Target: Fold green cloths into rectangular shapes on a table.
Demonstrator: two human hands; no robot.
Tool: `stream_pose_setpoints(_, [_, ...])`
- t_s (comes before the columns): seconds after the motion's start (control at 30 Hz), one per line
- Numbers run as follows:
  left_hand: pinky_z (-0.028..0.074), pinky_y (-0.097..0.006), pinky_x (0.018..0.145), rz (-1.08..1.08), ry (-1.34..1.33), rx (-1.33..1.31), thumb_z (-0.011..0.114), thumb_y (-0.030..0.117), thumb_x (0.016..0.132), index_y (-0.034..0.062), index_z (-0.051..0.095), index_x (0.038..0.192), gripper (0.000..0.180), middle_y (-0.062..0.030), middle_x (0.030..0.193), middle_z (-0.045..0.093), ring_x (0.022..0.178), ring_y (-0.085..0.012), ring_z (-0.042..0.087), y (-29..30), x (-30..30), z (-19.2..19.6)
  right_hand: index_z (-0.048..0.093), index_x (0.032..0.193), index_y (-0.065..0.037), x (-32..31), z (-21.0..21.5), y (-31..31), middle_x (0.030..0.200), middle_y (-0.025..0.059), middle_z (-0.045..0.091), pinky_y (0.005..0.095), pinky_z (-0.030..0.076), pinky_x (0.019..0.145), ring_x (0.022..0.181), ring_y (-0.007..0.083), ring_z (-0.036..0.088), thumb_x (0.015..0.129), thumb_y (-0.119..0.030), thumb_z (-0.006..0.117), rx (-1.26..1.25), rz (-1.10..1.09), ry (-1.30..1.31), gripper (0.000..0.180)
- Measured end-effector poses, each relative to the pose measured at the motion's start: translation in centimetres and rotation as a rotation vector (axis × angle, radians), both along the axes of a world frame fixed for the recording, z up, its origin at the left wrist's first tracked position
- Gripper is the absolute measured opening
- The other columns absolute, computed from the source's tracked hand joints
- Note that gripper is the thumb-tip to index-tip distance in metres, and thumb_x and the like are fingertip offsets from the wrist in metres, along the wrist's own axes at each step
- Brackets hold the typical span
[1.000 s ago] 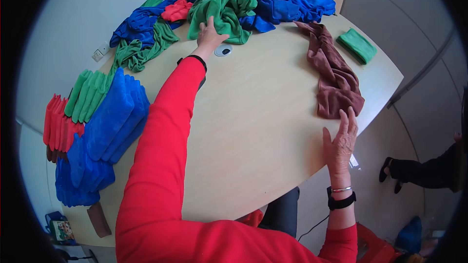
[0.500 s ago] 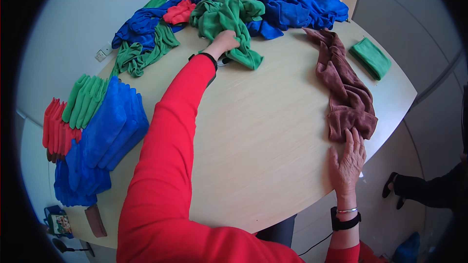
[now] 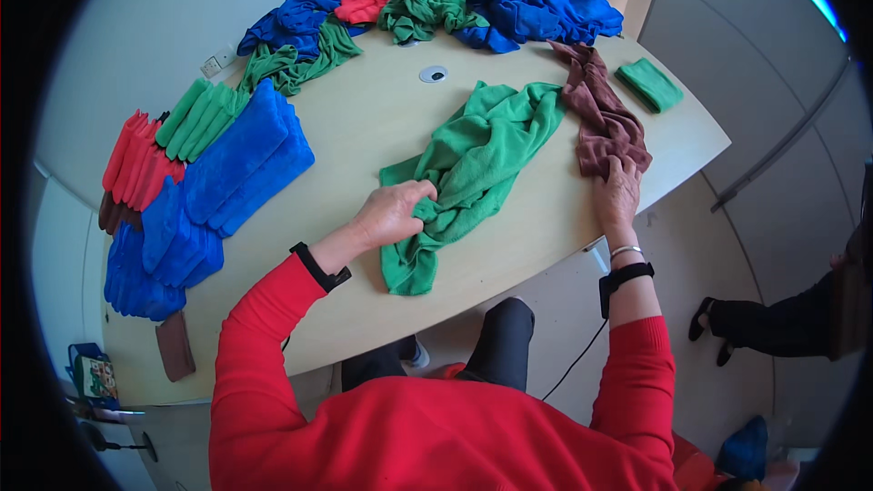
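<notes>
A crumpled green towel (image 3: 491,155) lies stretched diagonally over the middle of the table. My left hand (image 3: 396,211) is closed on its near left part, the fingers bunching the fabric. Farther right, a twisted brown towel (image 3: 607,114) runs along the table, its far end close to the green towel's upper corner. At the brown towel's near end, my right hand (image 3: 618,193) has its fingers bent over the cloth and appears to grip it; the fingertips are partly hidden.
Loose blue towels (image 3: 546,14), green ones and a red towel (image 3: 361,6) are heaped along the far edge. Folded blue towels (image 3: 241,164) stand stacked at left. A folded green towel (image 3: 649,85) lies far right, a folded brown cloth (image 3: 175,345) near left. Another person's legs (image 3: 764,323) show at right.
My left hand has pulled the green towel from the far heap toward me, uncovering a round table fitting. My right hand stays at the brown towel's near end, its fingers now more bent.
</notes>
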State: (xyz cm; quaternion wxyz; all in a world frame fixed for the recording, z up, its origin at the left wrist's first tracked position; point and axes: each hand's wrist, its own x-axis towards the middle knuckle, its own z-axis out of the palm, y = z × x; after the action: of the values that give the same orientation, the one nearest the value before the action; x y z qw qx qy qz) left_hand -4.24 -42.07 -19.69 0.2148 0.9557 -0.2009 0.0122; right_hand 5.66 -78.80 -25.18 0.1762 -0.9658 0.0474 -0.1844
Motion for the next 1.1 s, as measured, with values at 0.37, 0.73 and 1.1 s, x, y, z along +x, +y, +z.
stream_pose_setpoints(0.37, [0.047, -0.032, 0.079, 0.437, -0.094, -0.478, 0.065, 0.005, 0.072, 0.0062, 0.051, 0.108, 0.038, -0.0067, 0.091, 0.060, 0.086, -0.0188, 0.058, 6.1, -4.0, 0.7, 0.062, 0.105, -0.010, 0.0, -1.4, 1.5, 0.094, 0.0076, 0.063, 0.0288, 0.047, 0.076, 0.083, 0.0171, 0.059, 0.084, -0.015, 0.062, 0.511, 0.268, 0.040, 0.022])
stream_pose_setpoints(0.73, [0.047, -0.032, 0.079, 0.395, 0.021, -0.266, 0.069, 0.016, 0.079, 0.0042, 0.056, 0.107, 0.032, -0.0084, 0.097, 0.062, 0.089, -0.0168, 0.060, 8.5, -10.8, 2.0, 0.061, 0.112, -0.003, -7.5, 4.1, -5.3, 0.102, 0.0042, 0.065, 0.0233, 0.048, 0.076, 0.084, 0.0110, 0.061, 0.092, -0.018, 0.057, 0.774, 0.415, 0.318, 0.026])
stream_pose_setpoints(1.1, [0.049, -0.029, 0.074, 0.376, 0.351, -0.341, 0.063, 0.013, 0.083, 0.0005, 0.060, 0.102, 0.023, -0.0072, 0.086, 0.063, 0.079, -0.0142, 0.060, 18.0, -16.3, 2.1, 0.060, 0.118, -0.011, -15.4, 18.2, -24.3, 0.102, 0.0013, 0.065, 0.0225, 0.045, 0.078, 0.085, 0.0099, 0.060, 0.093, -0.032, 0.055, 0.509, -0.045, 0.116, 0.033])
